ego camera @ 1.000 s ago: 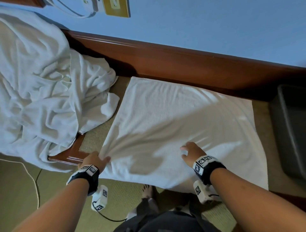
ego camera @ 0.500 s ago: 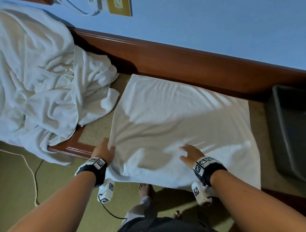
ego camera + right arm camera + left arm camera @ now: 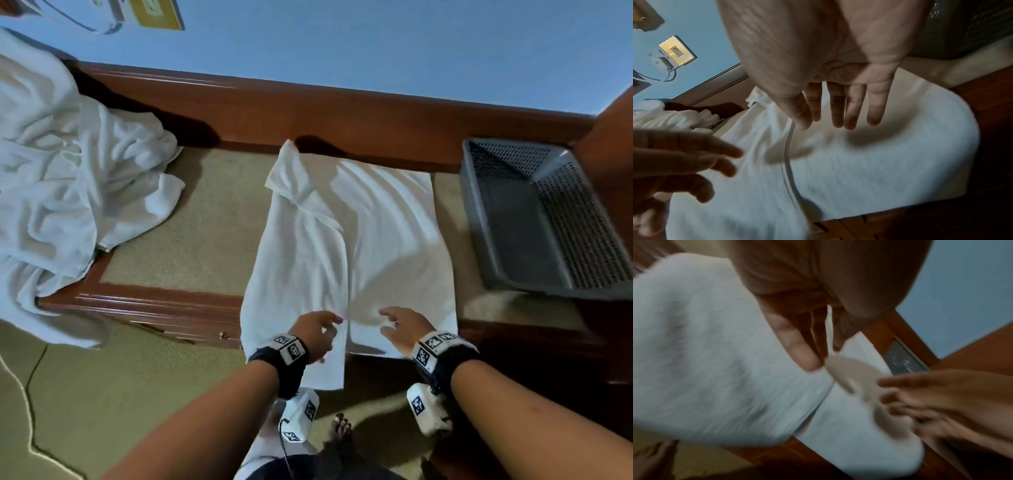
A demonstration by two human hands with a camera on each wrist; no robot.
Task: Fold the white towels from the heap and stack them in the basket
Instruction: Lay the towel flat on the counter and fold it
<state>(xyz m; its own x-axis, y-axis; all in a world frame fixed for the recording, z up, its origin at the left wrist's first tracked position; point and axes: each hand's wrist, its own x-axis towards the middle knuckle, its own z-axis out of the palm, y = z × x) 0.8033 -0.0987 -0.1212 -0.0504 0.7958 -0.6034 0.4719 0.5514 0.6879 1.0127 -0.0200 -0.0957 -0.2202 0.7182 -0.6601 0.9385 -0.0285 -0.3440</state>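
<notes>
Left hand (image 3: pixel 317 330): fingers spread and relaxed, gripping nothing, over the near end of the folded-over left flap of the white terry towel (image 3: pixel 349 246); the wrist view is blurred, so contact with the cloth cannot be told. Right hand (image 3: pixel 399 325): fingers straight and slightly apart, palm down, holding nothing, just above the towel's near right part, casting a shadow on it in the right wrist view.

White terry towel: spread on the tan-topped, red-brown wooden counter (image 3: pixel 191 246), left side folded inward to a lengthwise edge near the middle; far left corner rumpled and turned up; near edge hanging over the counter's front.

Heap of crumpled white towels (image 3: pixel 68 192): far left on the counter, spilling over its near left corner, well apart from the spread towel.

Grey perforated plastic basket (image 3: pixel 534 219): right of the towel, near it, no towels visible inside.

Blue wall (image 3: pixel 376 44): behind the counter, bearing a brass socket plate (image 3: pixel 157 15) at upper left.
</notes>
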